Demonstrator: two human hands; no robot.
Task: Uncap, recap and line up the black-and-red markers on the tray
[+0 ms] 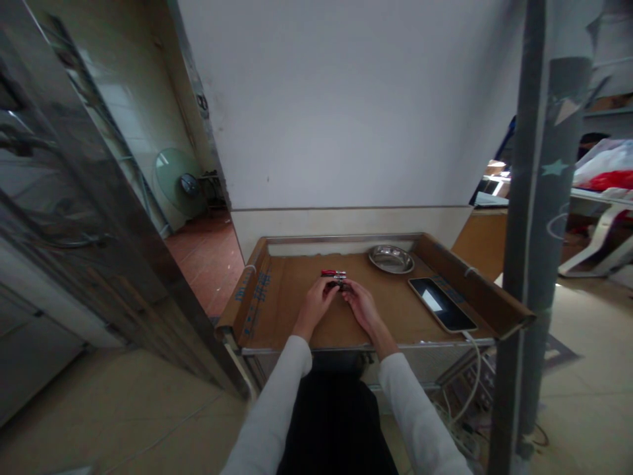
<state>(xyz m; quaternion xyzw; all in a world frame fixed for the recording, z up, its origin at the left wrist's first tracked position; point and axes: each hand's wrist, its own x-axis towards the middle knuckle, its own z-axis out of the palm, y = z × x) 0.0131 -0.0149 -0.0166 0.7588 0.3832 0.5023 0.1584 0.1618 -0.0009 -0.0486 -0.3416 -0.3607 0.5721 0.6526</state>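
Note:
My left hand [316,300] and my right hand [360,300] meet over the middle of a cardboard-lined table [291,310]. Both have their fingers curled around a small dark object [339,284] held between them; it is too small to name. Just beyond the fingertips a small red and silver item [333,273] lies on the cardboard. Both arms wear white sleeves.
A round metal dish [391,258] sits at the table's back right. A phone or tablet [442,303] with a dark screen lies at the right, a white cable hanging below it. A grey pole [531,251] stands at the right, a metal cabinet [74,218] at the left.

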